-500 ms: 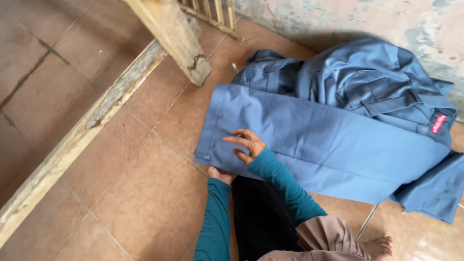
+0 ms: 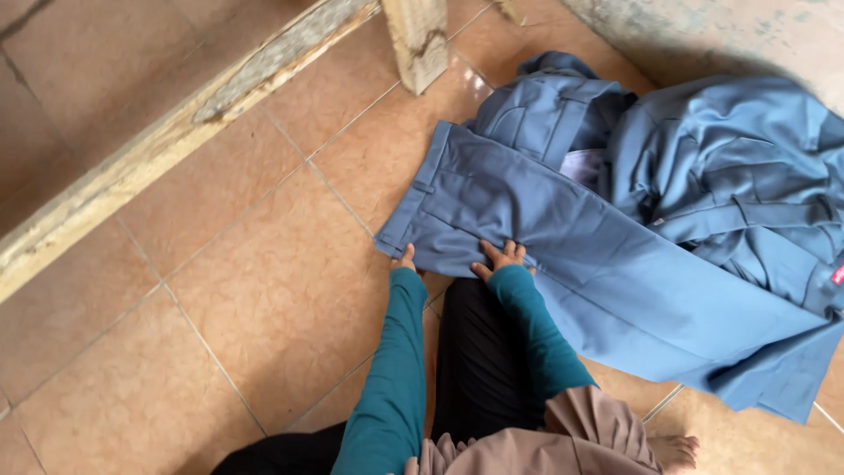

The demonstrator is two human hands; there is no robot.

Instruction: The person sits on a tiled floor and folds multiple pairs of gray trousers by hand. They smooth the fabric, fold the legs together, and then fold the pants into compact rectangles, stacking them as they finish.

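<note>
A pair of blue trousers (image 2: 563,237) lies flat on the tiled floor, its waistband toward the upper left. My left hand (image 2: 405,259) touches the near edge of the cloth by the waistband corner; most of the hand is hidden by its teal sleeve. My right hand (image 2: 501,258) rests on the near edge of the trousers, fingers spread flat on the fabric. Neither hand lifts the cloth. Both arms wear teal sleeves.
A heap of blue garments (image 2: 730,176) lies crumpled behind the trousers, one with a small red tag (image 2: 837,274). A wooden beam (image 2: 158,149) runs diagonally at left, with a wooden post (image 2: 418,40) at the top. My bare foot (image 2: 675,453) shows at the bottom right.
My right hand has slid from the middle of the cloth back to its near edge. My left hand has come out beside it at the waistband corner. The view has shifted.
</note>
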